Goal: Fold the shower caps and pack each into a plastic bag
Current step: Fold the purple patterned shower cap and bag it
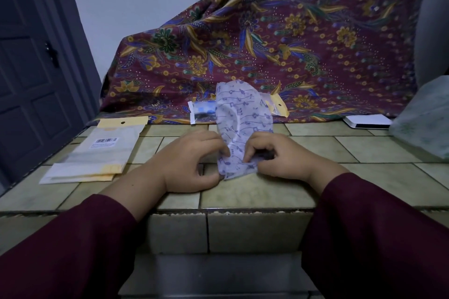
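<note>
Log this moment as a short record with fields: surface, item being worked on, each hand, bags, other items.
surface: tiled counter
item being worked on: shower cap with a music-note print, partly folded, near end on the counter
left hand: pinches the cap's near left edge
right hand: pinches the cap's near right part
bags: stack of empty plastic bags at the left; packed bag behind the cap
backdrop: floral cloth
other: white box at the right
</note>
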